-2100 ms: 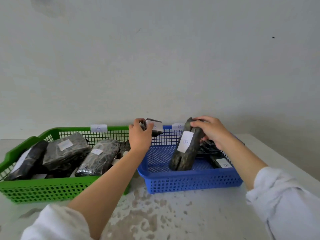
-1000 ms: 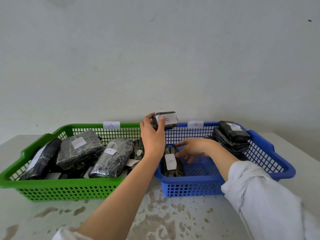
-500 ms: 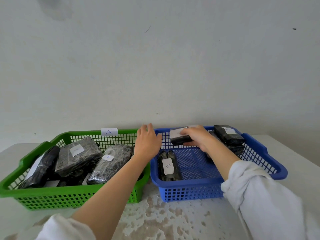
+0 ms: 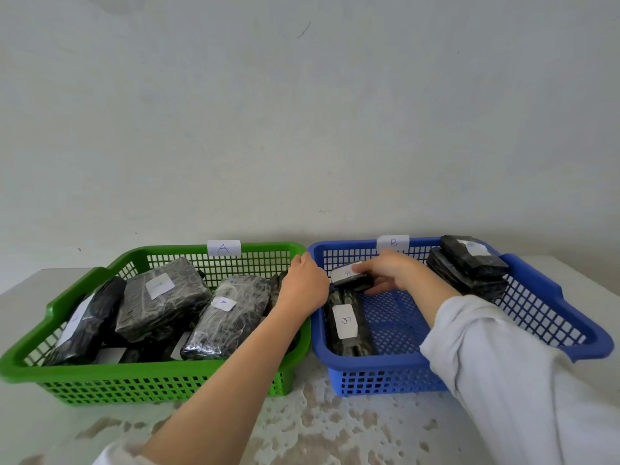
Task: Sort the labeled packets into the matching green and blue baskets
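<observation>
A green basket [image 4: 100, 367] tagged A stands on the left and holds several dark packets with white labels. Beside it on the right, a blue basket [image 4: 385, 374] tagged B holds a long packet [image 4: 349, 327] labeled B along its left wall and a stack of packets [image 4: 469, 266] at its far right. My right hand [image 4: 392, 270] grips a small dark packet [image 4: 352, 278] with a white label, low inside the blue basket above the long packet's far end. My left hand [image 4: 303, 285] hovers over the green basket's right end, fingers hidden behind it.
Both baskets sit on a pale table [image 4: 318, 431] with brown worn patches at the front. A plain wall rises right behind them. The blue basket's right handle [image 4: 593, 344] reaches close to the table's right side.
My left hand passed the small packet to my right hand, which lowered it into the blue basket. The long B packet, held upright earlier, now lies flat in the basket.
</observation>
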`<state>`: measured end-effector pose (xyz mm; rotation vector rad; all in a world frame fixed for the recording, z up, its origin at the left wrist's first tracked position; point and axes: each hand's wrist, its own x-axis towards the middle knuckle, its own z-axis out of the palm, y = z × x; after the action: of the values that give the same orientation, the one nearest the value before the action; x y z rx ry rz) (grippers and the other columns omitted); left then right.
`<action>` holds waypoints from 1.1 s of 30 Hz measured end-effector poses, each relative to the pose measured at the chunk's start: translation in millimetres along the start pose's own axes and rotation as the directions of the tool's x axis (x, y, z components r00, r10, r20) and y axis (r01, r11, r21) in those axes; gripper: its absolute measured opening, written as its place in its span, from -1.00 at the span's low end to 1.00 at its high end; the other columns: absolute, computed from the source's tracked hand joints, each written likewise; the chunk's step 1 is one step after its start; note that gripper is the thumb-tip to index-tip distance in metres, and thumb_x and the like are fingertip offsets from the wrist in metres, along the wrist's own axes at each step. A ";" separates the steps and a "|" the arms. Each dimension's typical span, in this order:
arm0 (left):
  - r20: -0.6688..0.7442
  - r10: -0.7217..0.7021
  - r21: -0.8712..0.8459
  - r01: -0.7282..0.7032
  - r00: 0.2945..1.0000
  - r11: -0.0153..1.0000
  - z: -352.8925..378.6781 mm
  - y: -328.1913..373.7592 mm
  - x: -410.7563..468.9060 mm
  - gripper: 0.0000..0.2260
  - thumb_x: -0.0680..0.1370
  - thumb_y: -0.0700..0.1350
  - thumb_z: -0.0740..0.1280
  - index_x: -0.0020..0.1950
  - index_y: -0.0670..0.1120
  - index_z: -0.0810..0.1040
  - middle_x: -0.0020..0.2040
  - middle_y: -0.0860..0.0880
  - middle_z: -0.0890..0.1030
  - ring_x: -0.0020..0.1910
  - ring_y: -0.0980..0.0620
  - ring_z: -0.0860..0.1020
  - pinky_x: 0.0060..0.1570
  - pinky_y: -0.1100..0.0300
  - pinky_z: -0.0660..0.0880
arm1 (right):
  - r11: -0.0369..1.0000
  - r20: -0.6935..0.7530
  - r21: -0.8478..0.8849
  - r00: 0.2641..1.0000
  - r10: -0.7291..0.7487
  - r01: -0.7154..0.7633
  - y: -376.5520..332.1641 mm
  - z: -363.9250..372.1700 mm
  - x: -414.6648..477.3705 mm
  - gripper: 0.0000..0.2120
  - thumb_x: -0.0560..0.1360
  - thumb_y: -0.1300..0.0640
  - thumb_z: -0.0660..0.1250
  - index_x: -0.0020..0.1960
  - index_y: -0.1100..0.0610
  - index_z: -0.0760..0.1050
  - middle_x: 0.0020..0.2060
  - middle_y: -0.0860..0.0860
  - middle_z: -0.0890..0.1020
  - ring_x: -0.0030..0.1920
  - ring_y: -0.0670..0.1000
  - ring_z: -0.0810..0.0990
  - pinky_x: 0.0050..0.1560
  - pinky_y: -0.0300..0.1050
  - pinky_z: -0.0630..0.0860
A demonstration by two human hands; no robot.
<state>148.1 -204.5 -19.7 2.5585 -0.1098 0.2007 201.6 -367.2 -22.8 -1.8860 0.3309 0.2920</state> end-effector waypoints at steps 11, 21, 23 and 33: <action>0.014 0.050 0.042 -0.051 0.999 0.998 -1.3 0.5 -1.0 -0.72 0.60 -0.22 0.08 0.28 -0.30 0.35 0.28 -0.22 0.39 0.26 -0.17 0.37 0.20 0.01 0.38 | 0.616 -0.089 -0.783 0.963 -0.255 0.091 -1.1 30.3 -0.9 -0.47 0.58 -0.13 0.15 0.27 0.30 0.43 0.19 0.22 0.55 0.14 0.20 0.55 0.07 -0.04 0.45; -0.084 0.040 -0.641 -0.085 0.996 0.763 -73.8 -2.9 -15.5 -0.70 0.61 -0.12 0.19 0.33 -0.15 0.45 0.26 -0.11 0.53 -0.03 0.04 0.55 -0.09 0.36 0.51 | 0.613 -0.139 -0.466 0.632 -0.763 0.637 -33.9 52.8 -68.8 -0.70 0.57 -0.07 0.22 0.03 0.16 0.52 -0.12 -0.03 0.58 -0.09 -0.02 0.53 -0.13 -0.16 0.43; -0.042 -0.019 -0.896 -0.030 0.999 0.442 -99.5 -5.8 -23.9 -0.73 0.61 -0.20 0.20 0.28 -0.23 0.47 0.16 -0.15 0.57 0.03 -0.02 0.56 -0.03 0.29 0.54 | 0.641 -0.142 -0.361 0.639 -0.756 0.678 -43.3 67.8 -84.2 -0.71 0.57 -0.05 0.21 -0.02 0.17 0.53 -0.14 -0.01 0.62 -0.10 0.00 0.56 -0.14 -0.18 0.46; -0.129 0.123 0.270 -0.084 0.984 0.959 -129.0 -136.0 -52.6 -0.70 0.59 0.06 0.16 0.18 -0.04 0.55 0.19 -0.04 0.55 0.12 -0.04 0.52 0.12 0.01 0.47 | 0.639 0.244 -0.580 0.856 -0.456 0.506 -56.9 139.0 -114.2 -0.34 0.44 -0.30 0.27 0.22 0.26 0.49 0.22 0.23 0.54 0.17 0.19 0.54 0.17 0.05 0.45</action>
<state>97.3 -18.3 6.0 2.7940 -0.1730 0.4690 110.7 -208.2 22.5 -2.5315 -0.3968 0.1025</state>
